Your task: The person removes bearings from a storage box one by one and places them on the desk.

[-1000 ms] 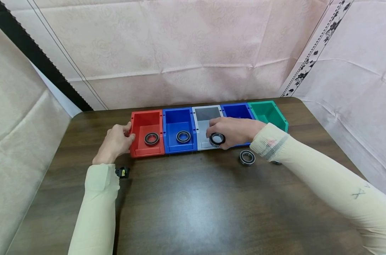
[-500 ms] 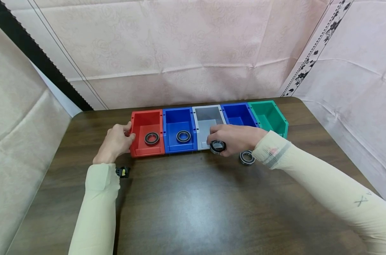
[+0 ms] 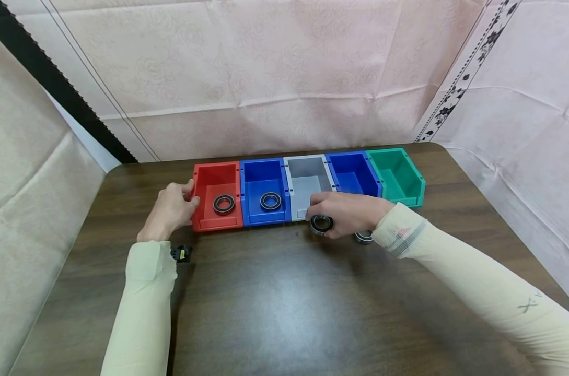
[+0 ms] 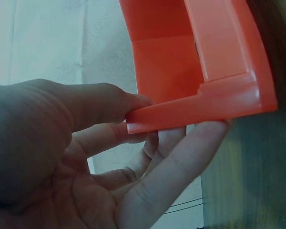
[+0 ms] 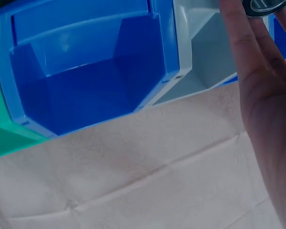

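- This looks like a makeshift work booth; whether a home, lab or workshop surrounds it, I cannot tell.
- Pale creased cloth hangs past the bench's far edge and screens its left and right edges.
- The top is dark wood-grain, its far corners rounded.
- Coloured plastic bins and ring bearings by the far edge give a workshop look.

The brown table bears 5 bins, 1 bearing.
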{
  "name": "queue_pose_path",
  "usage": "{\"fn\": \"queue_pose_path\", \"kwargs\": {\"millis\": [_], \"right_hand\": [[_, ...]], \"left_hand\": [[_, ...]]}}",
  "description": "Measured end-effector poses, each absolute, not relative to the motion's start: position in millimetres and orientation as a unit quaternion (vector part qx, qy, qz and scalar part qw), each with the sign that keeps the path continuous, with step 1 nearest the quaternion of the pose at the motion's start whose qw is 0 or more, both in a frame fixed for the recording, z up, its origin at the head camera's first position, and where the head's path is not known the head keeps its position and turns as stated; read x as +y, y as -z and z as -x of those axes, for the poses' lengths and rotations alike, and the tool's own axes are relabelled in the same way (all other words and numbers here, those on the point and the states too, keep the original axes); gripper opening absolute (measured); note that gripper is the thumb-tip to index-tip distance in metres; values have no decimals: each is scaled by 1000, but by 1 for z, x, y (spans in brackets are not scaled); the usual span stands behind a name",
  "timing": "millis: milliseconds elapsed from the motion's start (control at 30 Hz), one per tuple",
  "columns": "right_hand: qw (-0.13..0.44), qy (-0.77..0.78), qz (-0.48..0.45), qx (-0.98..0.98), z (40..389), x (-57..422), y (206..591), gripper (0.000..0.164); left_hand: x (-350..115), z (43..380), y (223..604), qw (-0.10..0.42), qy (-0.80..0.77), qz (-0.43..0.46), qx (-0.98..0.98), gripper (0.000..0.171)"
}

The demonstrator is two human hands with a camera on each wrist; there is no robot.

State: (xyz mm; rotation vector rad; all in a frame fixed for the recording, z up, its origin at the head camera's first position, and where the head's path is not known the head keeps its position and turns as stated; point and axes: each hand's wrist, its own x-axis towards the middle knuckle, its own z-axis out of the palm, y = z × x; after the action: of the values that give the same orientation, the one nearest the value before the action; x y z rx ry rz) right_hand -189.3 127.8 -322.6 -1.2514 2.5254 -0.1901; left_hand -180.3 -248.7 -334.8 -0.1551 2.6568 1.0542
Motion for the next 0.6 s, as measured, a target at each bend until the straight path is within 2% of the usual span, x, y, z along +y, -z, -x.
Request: {"fn": "queue_pose_path", "kwargs": {"millis": [600], "right_hand": [[177, 80, 429, 882, 183, 124, 344, 44]], "left_hand": [[-249, 180, 335, 143, -371, 54, 916, 64]]}}
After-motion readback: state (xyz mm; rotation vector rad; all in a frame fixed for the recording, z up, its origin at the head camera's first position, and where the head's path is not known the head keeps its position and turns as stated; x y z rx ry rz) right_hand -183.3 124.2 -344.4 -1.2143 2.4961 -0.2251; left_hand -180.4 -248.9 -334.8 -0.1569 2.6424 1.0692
